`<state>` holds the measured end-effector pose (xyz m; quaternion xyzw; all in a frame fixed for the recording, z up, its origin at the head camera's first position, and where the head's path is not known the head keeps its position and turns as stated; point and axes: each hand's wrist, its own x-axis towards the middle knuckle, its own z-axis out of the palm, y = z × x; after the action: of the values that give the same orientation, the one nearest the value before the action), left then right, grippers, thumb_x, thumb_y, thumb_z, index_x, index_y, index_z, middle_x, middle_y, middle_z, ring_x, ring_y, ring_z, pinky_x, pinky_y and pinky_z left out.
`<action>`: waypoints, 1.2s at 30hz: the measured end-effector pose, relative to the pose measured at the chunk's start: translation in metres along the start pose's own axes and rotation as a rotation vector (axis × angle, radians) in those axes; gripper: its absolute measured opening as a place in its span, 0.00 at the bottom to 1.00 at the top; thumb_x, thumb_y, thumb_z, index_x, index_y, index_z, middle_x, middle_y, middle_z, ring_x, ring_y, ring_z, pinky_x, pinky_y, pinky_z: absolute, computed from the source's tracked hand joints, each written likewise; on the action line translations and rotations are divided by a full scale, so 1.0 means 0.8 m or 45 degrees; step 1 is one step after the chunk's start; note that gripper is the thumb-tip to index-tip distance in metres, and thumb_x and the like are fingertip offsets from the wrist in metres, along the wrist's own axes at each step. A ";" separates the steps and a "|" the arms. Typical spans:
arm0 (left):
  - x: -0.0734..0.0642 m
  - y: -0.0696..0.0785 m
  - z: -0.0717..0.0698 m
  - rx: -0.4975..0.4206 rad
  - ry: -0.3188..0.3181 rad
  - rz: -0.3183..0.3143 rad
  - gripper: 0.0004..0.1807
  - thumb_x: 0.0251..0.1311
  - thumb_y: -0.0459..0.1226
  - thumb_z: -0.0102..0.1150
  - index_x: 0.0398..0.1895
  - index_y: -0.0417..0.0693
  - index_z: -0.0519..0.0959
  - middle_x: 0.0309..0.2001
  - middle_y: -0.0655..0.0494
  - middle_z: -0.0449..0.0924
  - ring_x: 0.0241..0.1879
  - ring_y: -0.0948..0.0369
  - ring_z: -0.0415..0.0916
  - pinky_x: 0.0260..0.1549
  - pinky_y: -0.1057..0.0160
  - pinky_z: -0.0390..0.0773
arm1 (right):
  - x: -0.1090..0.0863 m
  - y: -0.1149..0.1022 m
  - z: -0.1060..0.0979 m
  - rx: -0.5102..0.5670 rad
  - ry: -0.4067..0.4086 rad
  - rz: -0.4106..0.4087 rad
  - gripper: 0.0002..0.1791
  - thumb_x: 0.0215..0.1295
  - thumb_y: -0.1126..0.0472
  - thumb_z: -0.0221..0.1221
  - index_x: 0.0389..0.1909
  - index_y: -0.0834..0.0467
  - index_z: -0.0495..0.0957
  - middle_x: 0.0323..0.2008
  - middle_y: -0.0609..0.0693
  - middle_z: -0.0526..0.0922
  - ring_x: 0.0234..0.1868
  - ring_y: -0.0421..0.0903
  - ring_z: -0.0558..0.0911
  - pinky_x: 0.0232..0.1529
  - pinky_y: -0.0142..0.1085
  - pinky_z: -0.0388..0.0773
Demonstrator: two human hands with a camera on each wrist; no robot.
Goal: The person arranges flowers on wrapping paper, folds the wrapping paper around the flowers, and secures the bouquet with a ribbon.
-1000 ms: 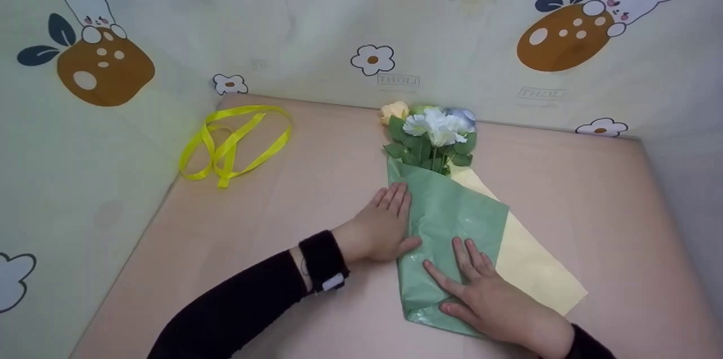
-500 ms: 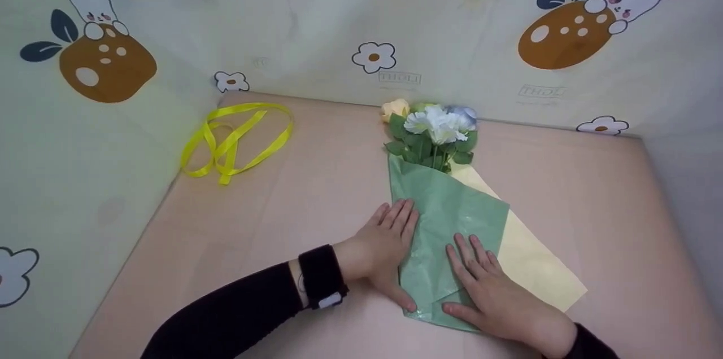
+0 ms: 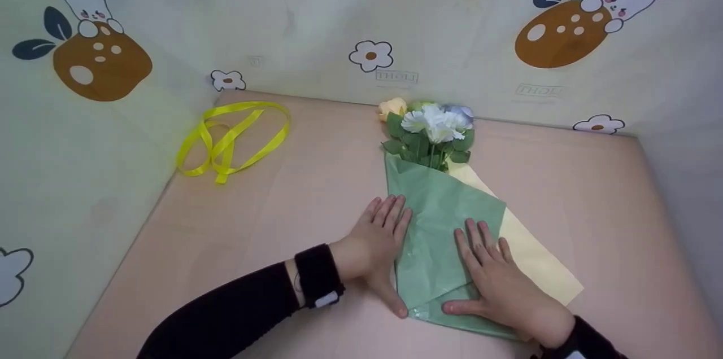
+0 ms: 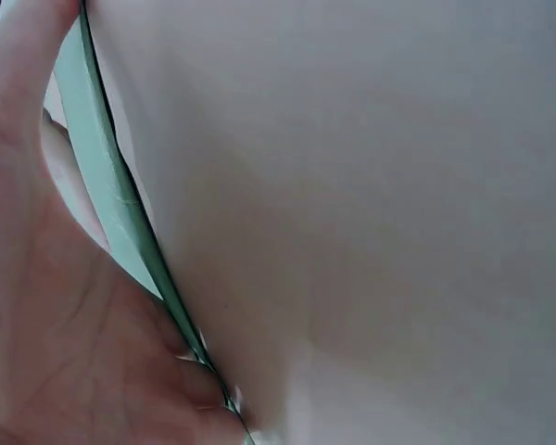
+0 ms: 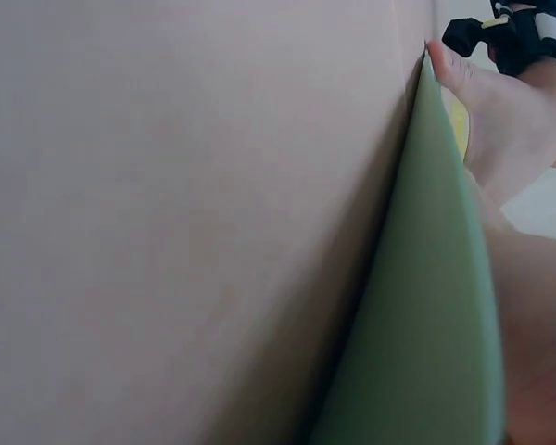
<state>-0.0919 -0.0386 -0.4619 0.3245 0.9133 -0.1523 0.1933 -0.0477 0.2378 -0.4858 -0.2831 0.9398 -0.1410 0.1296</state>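
Since a second ago, the left hand point(image 3: 375, 249) has been bringing its thumb down to the lower left corner of a matte green folded sheet of wrapping paper point(image 3: 435, 235); the right hand point(image 3: 502, 291) has been easing its fingertips upward, and a slanting fold is now showing near the paper's bottom edge.

At far left, a shiny yellow looped ribbon point(image 3: 237, 132) is lying near the back corner of the pale pink flat tabletop point(image 3: 305, 195), well apart from both hands. A stretch of tabletop is separating it from the left hand, which is lying along the paper's left edge, fingers extended, thumb spread, grasping nothing. Between the hands, the green paper is wrapping the stems of a bunch of peach, white and bluish flowers with green leaves point(image 3: 430, 127), whose heads are reaching the tabletop's back edge, near the white printed cloth wall point(image 3: 305, 26). Farther right, the right hand is resting flat on the paper, fingers straight, also grasping nothing. A pale cream flat sheet of paper point(image 3: 534, 252) is jutting out from under the green's right edge, its corner pointing toward the tabletop lying to the right.
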 end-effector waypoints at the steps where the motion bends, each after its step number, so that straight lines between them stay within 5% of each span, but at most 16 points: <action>1: 0.000 0.000 -0.001 0.006 -0.001 0.002 0.96 0.27 0.95 0.51 0.90 0.42 0.31 0.89 0.38 0.26 0.88 0.44 0.26 0.84 0.42 0.37 | 0.001 0.001 0.000 -0.010 0.011 -0.007 0.76 0.57 0.15 0.61 0.86 0.70 0.49 0.86 0.73 0.43 0.85 0.75 0.45 0.74 0.77 0.54; 4: 0.001 0.002 -0.002 -0.057 0.014 0.032 0.93 0.33 0.95 0.47 0.90 0.41 0.32 0.89 0.38 0.26 0.88 0.45 0.25 0.85 0.44 0.35 | 0.004 0.002 -0.001 -0.033 0.014 -0.056 0.76 0.58 0.15 0.60 0.87 0.69 0.49 0.87 0.70 0.44 0.86 0.71 0.47 0.76 0.75 0.55; 10: 0.012 0.006 0.002 -0.291 0.115 0.080 0.73 0.63 0.85 0.34 0.89 0.36 0.35 0.89 0.35 0.29 0.88 0.45 0.27 0.85 0.48 0.40 | 0.006 0.002 0.000 -0.047 -0.043 -0.254 0.63 0.69 0.22 0.56 0.87 0.65 0.52 0.87 0.67 0.50 0.85 0.69 0.54 0.76 0.69 0.60; 17: 0.040 -0.030 -0.010 -0.368 0.027 -0.034 0.74 0.63 0.84 0.41 0.88 0.35 0.33 0.88 0.35 0.26 0.88 0.45 0.26 0.85 0.49 0.39 | 0.002 0.000 0.000 -0.049 -0.081 -0.342 0.42 0.86 0.38 0.49 0.88 0.59 0.55 0.87 0.67 0.49 0.85 0.69 0.53 0.75 0.70 0.61; 26: 0.074 -0.087 -0.016 -0.396 0.041 -0.112 0.70 0.68 0.80 0.40 0.88 0.33 0.33 0.88 0.35 0.26 0.88 0.44 0.26 0.85 0.49 0.33 | -0.017 -0.011 0.005 -0.125 -0.177 -0.308 0.39 0.88 0.37 0.43 0.88 0.55 0.55 0.87 0.65 0.48 0.85 0.68 0.53 0.75 0.71 0.62; 32: 0.065 -0.062 -0.023 -0.252 0.078 -0.172 0.63 0.76 0.75 0.35 0.88 0.33 0.34 0.88 0.35 0.27 0.88 0.45 0.27 0.85 0.48 0.32 | -0.034 -0.012 0.015 -0.091 -0.207 -0.279 0.40 0.88 0.36 0.41 0.90 0.54 0.52 0.89 0.60 0.48 0.87 0.62 0.49 0.79 0.64 0.58; 36: 0.045 -0.025 -0.022 -0.235 0.121 -0.035 0.60 0.78 0.72 0.37 0.89 0.35 0.35 0.88 0.34 0.27 0.88 0.44 0.26 0.85 0.49 0.35 | -0.036 -0.012 0.014 -0.074 -0.187 -0.282 0.41 0.88 0.36 0.42 0.90 0.52 0.51 0.89 0.58 0.48 0.88 0.61 0.49 0.79 0.63 0.58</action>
<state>-0.1351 -0.0269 -0.4598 0.2996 0.9360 -0.0546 0.1768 -0.0160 0.2444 -0.4882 -0.3983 0.8944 -0.1062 0.1734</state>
